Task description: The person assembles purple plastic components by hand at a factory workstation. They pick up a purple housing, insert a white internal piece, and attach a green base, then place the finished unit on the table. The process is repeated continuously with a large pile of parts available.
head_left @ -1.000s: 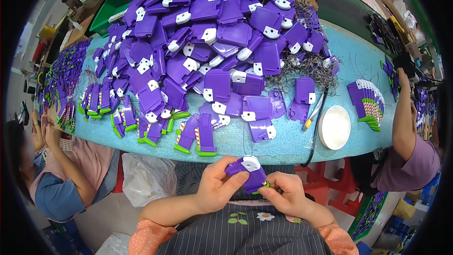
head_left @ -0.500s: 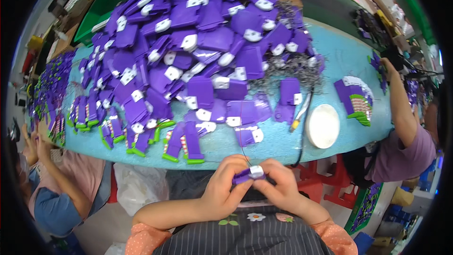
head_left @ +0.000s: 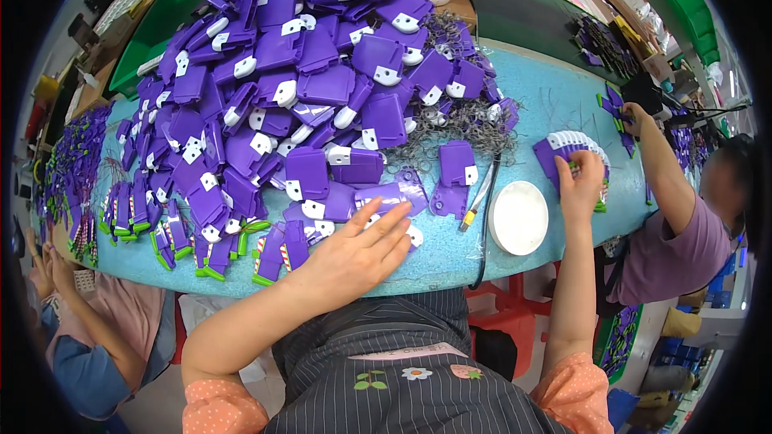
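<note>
My left hand lies nearly flat, fingers stretched out, over loose purple plastic parts near the table's front edge. Its fingertips reach a shiny purple part; what is beneath the palm is hidden. My right hand is at a fanned row of purple parts with white ends. Its fingers are bent together against the row, with small green bits beside the fingertips. Whatever they pinch is too covered to name. To my left hand's left stand purple parts with green tips and red-striped strips.
A large heap of purple-and-white parts covers the table's left and middle. A tangle of dark wires, a yellow-tipped cutter and a round white dish lie right of it. Co-workers sit at both sides; one's arm reaches in.
My hands were together at the front edge around a small purple-and-white part. They have parted: the left moved forward onto the loose parts, the right went across to the fanned row.
</note>
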`<state>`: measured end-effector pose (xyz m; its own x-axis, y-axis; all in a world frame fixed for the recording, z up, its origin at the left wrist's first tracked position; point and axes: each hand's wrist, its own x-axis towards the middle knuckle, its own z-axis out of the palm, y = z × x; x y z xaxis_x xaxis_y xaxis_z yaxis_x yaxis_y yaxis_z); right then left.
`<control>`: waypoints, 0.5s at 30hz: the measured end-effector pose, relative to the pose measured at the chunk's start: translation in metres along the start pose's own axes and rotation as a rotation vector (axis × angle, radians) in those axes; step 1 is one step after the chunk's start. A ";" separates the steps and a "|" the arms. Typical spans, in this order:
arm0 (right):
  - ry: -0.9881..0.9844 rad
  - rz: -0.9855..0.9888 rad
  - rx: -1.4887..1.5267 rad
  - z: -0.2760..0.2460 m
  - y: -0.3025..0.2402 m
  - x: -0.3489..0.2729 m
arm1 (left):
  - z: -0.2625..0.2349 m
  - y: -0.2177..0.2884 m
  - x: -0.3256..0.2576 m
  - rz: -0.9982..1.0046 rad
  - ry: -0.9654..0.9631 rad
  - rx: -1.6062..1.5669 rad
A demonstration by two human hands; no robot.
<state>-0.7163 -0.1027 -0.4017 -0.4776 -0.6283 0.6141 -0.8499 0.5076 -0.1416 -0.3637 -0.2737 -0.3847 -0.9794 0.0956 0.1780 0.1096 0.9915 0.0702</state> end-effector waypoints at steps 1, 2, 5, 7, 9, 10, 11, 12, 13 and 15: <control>0.019 0.035 -0.029 -0.003 0.000 -0.001 | 0.001 0.000 0.001 0.024 0.002 0.017; 0.041 0.075 -0.059 -0.009 0.002 -0.003 | 0.001 0.000 0.002 0.042 0.050 -0.030; 0.033 0.179 0.125 -0.031 -0.030 -0.010 | -0.001 0.008 -0.001 -0.137 0.251 -0.325; -0.178 0.113 0.375 -0.063 -0.107 -0.022 | -0.021 0.019 -0.001 -0.461 0.334 -0.686; -0.534 -0.205 0.626 -0.085 -0.176 -0.044 | -0.031 0.036 -0.008 -0.841 0.210 -1.182; -0.619 -0.237 0.666 -0.088 -0.199 -0.055 | -0.025 0.044 -0.011 -0.772 0.317 -1.181; -0.703 -0.270 0.707 -0.090 -0.212 -0.061 | -0.037 0.049 -0.014 -0.803 0.191 -1.211; -0.693 -0.250 0.730 -0.088 -0.213 -0.062 | -0.034 0.055 -0.019 -0.725 0.249 -1.239; -0.685 -0.229 0.755 -0.083 -0.214 -0.065 | -0.029 0.059 -0.023 -0.647 0.308 -1.265; -0.701 -0.198 0.827 -0.076 -0.215 -0.072 | -0.023 0.064 -0.034 -0.530 0.350 -1.283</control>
<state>-0.4820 -0.1221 -0.3563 -0.1148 -0.9830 0.1435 -0.6868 -0.0259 -0.7263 -0.3190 -0.2160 -0.3635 -0.8817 -0.4671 0.0660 0.0107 0.1201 0.9927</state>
